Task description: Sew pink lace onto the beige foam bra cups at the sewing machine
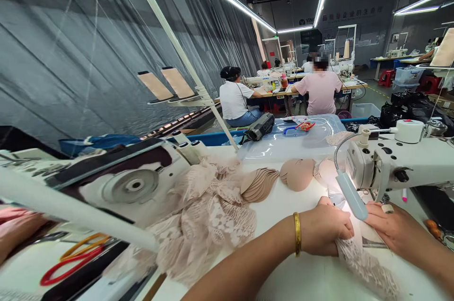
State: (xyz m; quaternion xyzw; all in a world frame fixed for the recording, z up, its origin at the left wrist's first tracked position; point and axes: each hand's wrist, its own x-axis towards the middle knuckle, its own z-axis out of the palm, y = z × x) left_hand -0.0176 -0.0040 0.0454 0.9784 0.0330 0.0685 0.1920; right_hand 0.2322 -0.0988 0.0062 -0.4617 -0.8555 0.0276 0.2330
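Observation:
My left hand (326, 227), with a gold bracelet (297, 234) at its wrist, is closed on a strip of pale pink lace (367, 263) that trails toward the table's front. My right hand (395, 227) lies on pale fabric beside the needle area, its fingers stretched out flat. A white sewing machine (411, 154) stands just behind both hands. Its small lamp (351, 195) hides the needle and part of the fabric between my hands. Beyond my left hand are a fanned stack of beige moulded cups (258, 185) and more cups (298, 174).
A heap of pale lace (209, 218) covers the table left of my arm. Behind the cups lies a translucent plastic lid (294, 140). Another machine (131, 185), a thread stand (187, 97) and red-handled scissors (71, 265) are at left. Two people (321, 90) sit ahead.

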